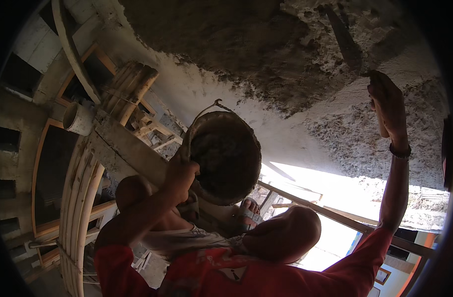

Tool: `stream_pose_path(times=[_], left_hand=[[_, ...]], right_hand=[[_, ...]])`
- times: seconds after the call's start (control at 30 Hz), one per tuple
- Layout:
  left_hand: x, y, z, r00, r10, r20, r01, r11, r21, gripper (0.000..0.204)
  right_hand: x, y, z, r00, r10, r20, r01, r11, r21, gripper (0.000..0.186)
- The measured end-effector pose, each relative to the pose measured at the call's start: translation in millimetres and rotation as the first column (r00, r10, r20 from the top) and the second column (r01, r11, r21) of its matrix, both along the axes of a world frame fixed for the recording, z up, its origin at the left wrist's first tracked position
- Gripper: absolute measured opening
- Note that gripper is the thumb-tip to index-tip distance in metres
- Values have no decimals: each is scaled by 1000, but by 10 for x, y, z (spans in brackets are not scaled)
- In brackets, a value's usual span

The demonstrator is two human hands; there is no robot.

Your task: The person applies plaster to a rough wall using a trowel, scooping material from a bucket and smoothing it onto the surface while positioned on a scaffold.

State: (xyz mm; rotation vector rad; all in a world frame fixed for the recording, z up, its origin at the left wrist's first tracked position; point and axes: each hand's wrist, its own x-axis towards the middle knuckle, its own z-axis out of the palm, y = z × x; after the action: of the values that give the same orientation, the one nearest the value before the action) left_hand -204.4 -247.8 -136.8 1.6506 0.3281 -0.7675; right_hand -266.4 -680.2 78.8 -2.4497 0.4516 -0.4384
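Note:
My left hand (179, 175) grips a round dark bucket (251, 158) by its left rim, beside the rope or wire handle. Grey, wet-looking mortar (219, 153) lies inside it. My right hand (387, 104) is closed on the handle of a trowel (345, 39), raised at the upper right with its long blade against or very near the wall (281, 143); I cannot tell if it touches. The wall carries a dark patch of rough mortar (226, 39) above paler, pitted plaster.
My bent knee (295, 232) and sandalled foot (248, 213) are below the bucket on a plank (122, 148). Bundled bamboo poles (78, 213), a pale pail (78, 119) and wooden window frames (40, 178) are at left. A railing (315, 208) crosses the bright opening at lower right.

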Motion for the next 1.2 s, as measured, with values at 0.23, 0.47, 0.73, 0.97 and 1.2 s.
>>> stream_pose_path(times=[0.23,0.47,0.73,0.97,1.2], left_hand=[[-40,-142,18,999,-40,29,38,997,69,68],[-128,-175,193,1000,-20,15,19,999,29,65],[-199,-11,17,999,-31,34,29,998,47,59],[-158,9,-175,997,-76,27,75,996,50,62],[-153,40,-301,988,-120,93,111,989,100,60]], right_hand=[[-144,230,-1807,905,354,-237,-399,900,-175,25],[585,-268,-3013,902,342,-263,-430,747,-506,29],[574,-479,-2092,881,325,-345,-474,583,-660,31],[220,-316,-1219,936,267,-231,-353,668,-655,26],[-50,198,-266,972,236,-18,-203,792,-576,31]])
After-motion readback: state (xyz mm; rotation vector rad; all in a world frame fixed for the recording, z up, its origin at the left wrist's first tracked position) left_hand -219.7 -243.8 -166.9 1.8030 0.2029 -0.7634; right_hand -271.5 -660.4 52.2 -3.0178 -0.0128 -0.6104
